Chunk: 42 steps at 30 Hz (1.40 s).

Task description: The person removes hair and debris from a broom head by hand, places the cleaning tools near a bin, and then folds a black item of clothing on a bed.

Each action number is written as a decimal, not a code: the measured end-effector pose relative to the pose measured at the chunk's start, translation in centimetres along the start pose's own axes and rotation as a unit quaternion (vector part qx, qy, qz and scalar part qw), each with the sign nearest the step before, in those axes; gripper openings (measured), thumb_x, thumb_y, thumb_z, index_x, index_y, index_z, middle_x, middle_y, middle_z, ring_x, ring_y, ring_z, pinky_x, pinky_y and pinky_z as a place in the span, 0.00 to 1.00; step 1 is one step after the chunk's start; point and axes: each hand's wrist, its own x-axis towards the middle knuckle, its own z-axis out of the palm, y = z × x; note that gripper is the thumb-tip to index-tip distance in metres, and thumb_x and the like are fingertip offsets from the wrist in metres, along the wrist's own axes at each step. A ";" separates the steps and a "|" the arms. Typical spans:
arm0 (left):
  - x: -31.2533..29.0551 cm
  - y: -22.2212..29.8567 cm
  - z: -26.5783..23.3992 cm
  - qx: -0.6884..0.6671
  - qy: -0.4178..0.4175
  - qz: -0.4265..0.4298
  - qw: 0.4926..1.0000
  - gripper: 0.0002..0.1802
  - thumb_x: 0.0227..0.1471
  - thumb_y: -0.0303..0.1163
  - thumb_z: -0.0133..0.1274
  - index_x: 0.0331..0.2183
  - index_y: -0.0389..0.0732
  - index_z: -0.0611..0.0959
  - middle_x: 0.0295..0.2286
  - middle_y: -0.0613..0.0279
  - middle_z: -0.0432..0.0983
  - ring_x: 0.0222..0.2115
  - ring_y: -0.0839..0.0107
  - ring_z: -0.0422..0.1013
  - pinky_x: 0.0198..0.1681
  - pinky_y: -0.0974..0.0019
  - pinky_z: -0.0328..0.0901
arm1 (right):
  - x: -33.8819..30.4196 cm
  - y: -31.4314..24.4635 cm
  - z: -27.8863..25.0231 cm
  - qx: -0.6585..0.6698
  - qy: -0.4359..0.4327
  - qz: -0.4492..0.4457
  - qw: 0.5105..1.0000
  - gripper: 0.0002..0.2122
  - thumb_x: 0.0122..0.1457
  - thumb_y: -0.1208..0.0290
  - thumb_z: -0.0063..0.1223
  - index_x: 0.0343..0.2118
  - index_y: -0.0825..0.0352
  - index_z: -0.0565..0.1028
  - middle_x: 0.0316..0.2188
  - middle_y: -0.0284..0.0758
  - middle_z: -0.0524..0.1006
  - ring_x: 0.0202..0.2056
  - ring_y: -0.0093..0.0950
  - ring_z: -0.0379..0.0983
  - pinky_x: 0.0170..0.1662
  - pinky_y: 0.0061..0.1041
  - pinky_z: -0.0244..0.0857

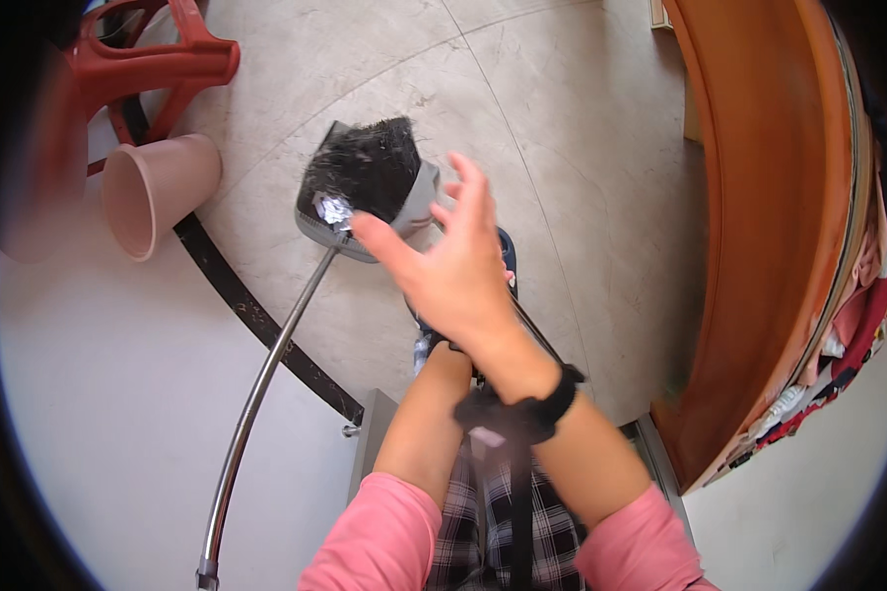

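Note:
My right hand [453, 261] is raised in front of me, its thumb and fingers spread and nothing between them; it is slightly blurred. My left hand is hidden behind it, and only the left forearm [427, 419] shows. Just beyond the right thumb, a grey dustpan [310, 219] lies on the floor. Dark hair or fluff [370, 163] and a crumpled piece of shiny foil [332, 209] are in it. Its long metal handle [262, 384] slants to the lower left, with neither hand seen on it.
A pink bin [177, 189] lies tipped on its side at the left, next to a red plastic stool [158, 61]. At the right stands a wooden cabinet [759, 177] with cloths along its outer side. My sandalled foot [507, 258] shows past the right hand.

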 end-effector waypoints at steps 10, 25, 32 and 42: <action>-0.8 8.9 -0.3 -0.131 -0.091 -0.149 0.976 0.16 0.56 0.42 0.42 0.23 0.43 0.67 0.11 0.72 0.54 0.14 0.76 0.58 0.27 0.66 0.64 | -13.7 19.9 -18.6 -0.278 -0.223 0.194 0.914 0.30 0.51 0.55 0.53 0.49 0.74 0.60 0.46 0.52 0.67 0.47 0.45 0.64 0.49 0.35 0.58; 1.4 19.7 -0.5 0.023 -0.060 -0.019 0.998 0.35 0.49 0.44 0.53 0.55 0.43 0.60 0.54 0.54 0.55 0.55 0.67 0.53 0.53 0.55 0.55 | -20.0 20.1 -17.7 -0.312 -0.092 0.180 0.928 0.12 0.55 0.65 0.47 0.27 0.69 0.63 0.16 0.46 0.70 0.21 0.47 0.68 0.24 0.41 0.59; 4.8 19.8 0.6 -0.007 0.022 0.022 0.999 0.15 0.50 0.39 0.53 0.33 0.37 0.73 0.28 0.60 0.73 0.32 0.69 0.70 0.38 0.62 0.65 | -20.3 19.0 -16.8 -0.327 -0.085 0.128 0.933 0.14 0.54 0.62 0.50 0.23 0.67 0.64 0.14 0.44 0.70 0.19 0.45 0.68 0.21 0.40 0.59; 2.8 21.3 0.3 0.039 -0.050 0.046 0.997 0.18 0.53 0.42 0.49 0.34 0.35 0.74 0.30 0.57 0.73 0.35 0.68 0.71 0.44 0.65 0.66 | -21.5 16.6 -15.7 -0.076 -0.171 0.276 0.943 0.16 0.55 0.61 0.51 0.20 0.70 0.66 0.11 0.35 0.64 0.15 0.24 0.60 0.19 0.27 0.56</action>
